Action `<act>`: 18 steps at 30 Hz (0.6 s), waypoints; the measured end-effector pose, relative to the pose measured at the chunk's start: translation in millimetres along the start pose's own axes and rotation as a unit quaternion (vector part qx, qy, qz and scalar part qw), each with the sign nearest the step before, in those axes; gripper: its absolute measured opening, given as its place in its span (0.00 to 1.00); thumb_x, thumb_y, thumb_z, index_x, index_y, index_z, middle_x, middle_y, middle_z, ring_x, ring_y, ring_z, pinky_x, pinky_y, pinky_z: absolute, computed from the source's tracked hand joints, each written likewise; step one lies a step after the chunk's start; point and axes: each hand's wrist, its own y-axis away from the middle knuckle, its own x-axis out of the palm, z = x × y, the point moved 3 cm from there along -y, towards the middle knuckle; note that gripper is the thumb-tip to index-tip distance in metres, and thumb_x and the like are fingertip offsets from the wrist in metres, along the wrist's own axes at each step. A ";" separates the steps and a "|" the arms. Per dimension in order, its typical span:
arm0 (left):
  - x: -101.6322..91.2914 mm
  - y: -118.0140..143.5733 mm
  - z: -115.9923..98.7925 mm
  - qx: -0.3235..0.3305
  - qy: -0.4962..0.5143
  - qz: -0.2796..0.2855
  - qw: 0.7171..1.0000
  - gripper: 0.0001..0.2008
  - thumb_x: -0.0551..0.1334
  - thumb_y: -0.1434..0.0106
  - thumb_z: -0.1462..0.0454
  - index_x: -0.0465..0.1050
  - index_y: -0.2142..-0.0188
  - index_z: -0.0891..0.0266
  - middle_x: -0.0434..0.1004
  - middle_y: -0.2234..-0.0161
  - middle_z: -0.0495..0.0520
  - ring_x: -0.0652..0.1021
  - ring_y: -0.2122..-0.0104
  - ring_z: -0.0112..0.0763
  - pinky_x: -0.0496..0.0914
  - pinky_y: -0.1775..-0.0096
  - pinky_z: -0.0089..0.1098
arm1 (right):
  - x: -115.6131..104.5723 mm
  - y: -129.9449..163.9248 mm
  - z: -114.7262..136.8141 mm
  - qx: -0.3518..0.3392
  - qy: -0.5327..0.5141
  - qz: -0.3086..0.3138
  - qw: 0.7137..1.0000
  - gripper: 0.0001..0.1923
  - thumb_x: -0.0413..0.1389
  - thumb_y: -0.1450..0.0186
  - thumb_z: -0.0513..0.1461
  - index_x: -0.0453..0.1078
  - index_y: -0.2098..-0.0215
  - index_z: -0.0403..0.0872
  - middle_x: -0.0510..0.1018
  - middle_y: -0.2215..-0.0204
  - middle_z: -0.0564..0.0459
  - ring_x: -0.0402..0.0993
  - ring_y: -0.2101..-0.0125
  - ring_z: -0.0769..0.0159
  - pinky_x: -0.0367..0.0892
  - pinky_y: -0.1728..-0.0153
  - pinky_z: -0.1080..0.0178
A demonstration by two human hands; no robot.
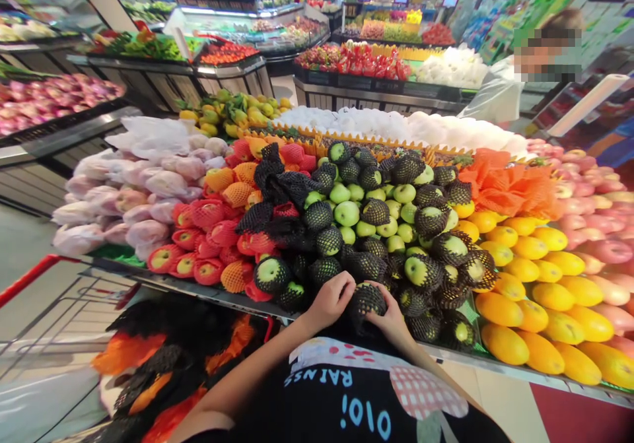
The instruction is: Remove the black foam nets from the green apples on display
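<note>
Close to my body, at the front edge of the fruit display, a green apple in a black foam net (368,300) rests in my right hand (390,312), whose fingers wrap its right side. My left hand (333,299) is just left of that fruit with its fingers curled together; whatever they pinch is hidden. Around both hands lie bare green apples (347,214) and others in black nets (271,274). A heap of loose black foam nets (282,189) covers part of the pile at its left.
Left are red-netted apples (208,215) and bagged pale fruit (148,195). Yellow melons (559,294), orange nets (510,182) and pink apples (604,212) lie right. A cart (54,304) with discarded nets (148,364) stands lower left. A person (495,93) is behind the display.
</note>
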 end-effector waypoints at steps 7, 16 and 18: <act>-3.9 -11.3 20.4 -0.178 0.247 -0.073 0.950 0.24 0.55 0.36 0.42 0.60 0.71 0.60 0.59 0.74 0.45 0.63 0.72 0.26 0.61 0.69 0.28 | 4.9 6.6 1.9 0.014 0.003 0.066 0.998 0.40 0.72 0.53 0.48 0.67 0.45 0.51 0.76 0.48 0.48 0.72 0.46 0.50 0.61 0.40 0.47; 17.1 -3.7 31.6 -0.175 0.200 -0.015 0.964 0.22 0.54 0.33 0.45 0.66 0.67 0.61 0.68 0.69 0.49 0.70 0.66 0.30 0.66 0.61 0.31 | -2.3 4.6 -7.0 -0.025 -0.129 0.005 0.991 0.48 0.68 0.48 0.53 0.55 0.34 0.56 0.72 0.45 0.49 0.73 0.48 0.51 0.66 0.44 0.49; 13.2 -0.3 22.4 -0.126 0.178 -0.022 0.976 0.19 0.52 0.30 0.48 0.69 0.57 0.61 0.72 0.59 0.54 0.72 0.56 0.35 0.67 0.52 0.35 | -5.5 3.2 -8.4 -0.024 -0.126 -0.017 0.992 0.43 0.66 0.45 0.53 0.57 0.35 0.56 0.72 0.45 0.50 0.73 0.48 0.52 0.66 0.43 0.49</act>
